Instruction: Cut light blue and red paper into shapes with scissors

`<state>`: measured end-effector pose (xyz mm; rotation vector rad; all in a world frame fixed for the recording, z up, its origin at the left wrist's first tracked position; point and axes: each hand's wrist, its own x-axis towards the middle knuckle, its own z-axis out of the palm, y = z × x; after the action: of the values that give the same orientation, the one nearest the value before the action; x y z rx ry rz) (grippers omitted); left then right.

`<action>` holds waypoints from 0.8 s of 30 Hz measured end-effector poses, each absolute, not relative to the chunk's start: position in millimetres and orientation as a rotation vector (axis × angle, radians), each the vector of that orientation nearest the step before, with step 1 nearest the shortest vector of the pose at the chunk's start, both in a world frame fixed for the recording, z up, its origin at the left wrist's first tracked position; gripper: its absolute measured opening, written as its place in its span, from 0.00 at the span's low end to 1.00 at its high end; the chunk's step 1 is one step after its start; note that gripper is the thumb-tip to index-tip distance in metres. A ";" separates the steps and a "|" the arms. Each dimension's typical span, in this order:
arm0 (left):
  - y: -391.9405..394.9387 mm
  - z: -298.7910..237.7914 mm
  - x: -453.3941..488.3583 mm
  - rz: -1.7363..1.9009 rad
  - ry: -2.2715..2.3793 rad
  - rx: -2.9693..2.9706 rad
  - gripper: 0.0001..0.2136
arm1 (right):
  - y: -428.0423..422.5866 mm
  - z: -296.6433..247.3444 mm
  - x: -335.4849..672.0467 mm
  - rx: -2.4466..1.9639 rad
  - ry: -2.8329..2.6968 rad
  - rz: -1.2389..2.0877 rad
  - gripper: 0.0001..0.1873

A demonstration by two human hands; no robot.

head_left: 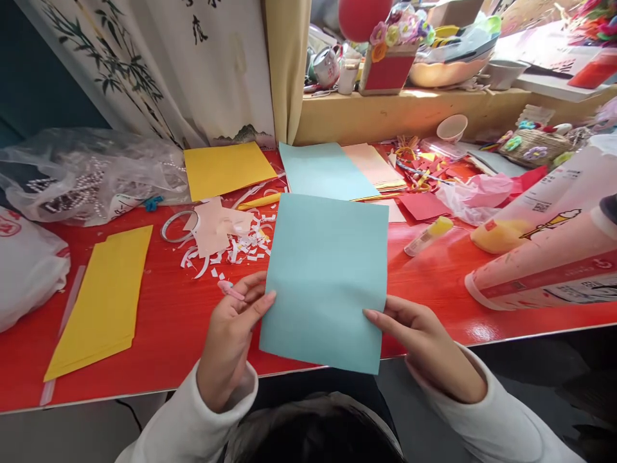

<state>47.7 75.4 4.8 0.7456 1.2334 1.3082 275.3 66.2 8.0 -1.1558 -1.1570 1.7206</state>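
Note:
A light blue sheet of paper (324, 276) is held up over the table's front edge. My left hand (238, 321) pinches its left side, thumb in front and fingers partly hidden behind. On that hand sits a small pink object (231, 290), perhaps a ring. My right hand (414, 331) grips the lower right side, its fingers also partly behind the sheet. Beyond it, another light blue sheet (328, 168) lies on the table. Left of my hands rest yellow paper strips (103, 302), stacked and slightly fanned.
The red table (193, 334) bears white paper scraps (250, 244), a tape roll (179, 227), a glue stick (428, 236) and a yellow sheet (229, 168). Large clear cups (544, 263) lie at right. Plastic bags (29, 270) stand at left. A cluttered ledge (385, 114) runs behind.

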 end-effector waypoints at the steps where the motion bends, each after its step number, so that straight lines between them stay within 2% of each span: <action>1: 76.3 4.6 44.6 1.348 1.257 0.782 0.13 | 68.4 3.8 276.6 -1.168 -1.149 1.711 0.14; 5: 80.1 2.8 23.5 1.474 1.572 1.099 0.08 | 74.9 -8.0 284.8 -1.254 -1.196 1.671 0.14; 8: 84.2 -5.6 -0.1 1.233 2.093 1.618 0.08 | 76.2 -10.4 289.1 -1.356 -1.297 1.601 0.16; 10: 87.2 -12.5 -12.8 1.031 2.238 1.997 0.10 | 75.9 -11.1 289.9 -1.420 -1.352 1.539 0.17; 13: 85.5 -16.4 -14.2 0.988 2.128 2.392 0.15 | 74.8 -12.2 287.8 -1.455 -1.343 1.472 0.17; 17: 59.9 -9.6 22.4 1.054 1.669 2.687 0.26 | 72.3 -13.2 281.6 -1.426 -1.214 1.518 0.16; 19: 41.8 -7.8 46.1 0.825 1.455 2.733 0.38 | 70.6 -13.7 279.2 -1.423 -1.144 1.539 0.16; 20: 33.9 -8.3 55.9 0.769 1.361 2.739 0.41 | 69.8 -13.9 278.6 -1.433 -1.119 1.536 0.17; 22: 22.7 -11.7 68.1 0.783 1.319 2.627 0.37 | 68.4 -14.1 278.4 -1.476 -1.107 1.511 0.18; 24: 18.4 -16.0 69.1 0.906 1.449 2.262 0.29 | 67.5 -14.0 279.6 -1.527 -1.129 1.478 0.18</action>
<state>69.1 18.4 -16.0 2.2621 1.4494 0.9057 279.6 67.5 -14.0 -1.5266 -1.1288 1.4782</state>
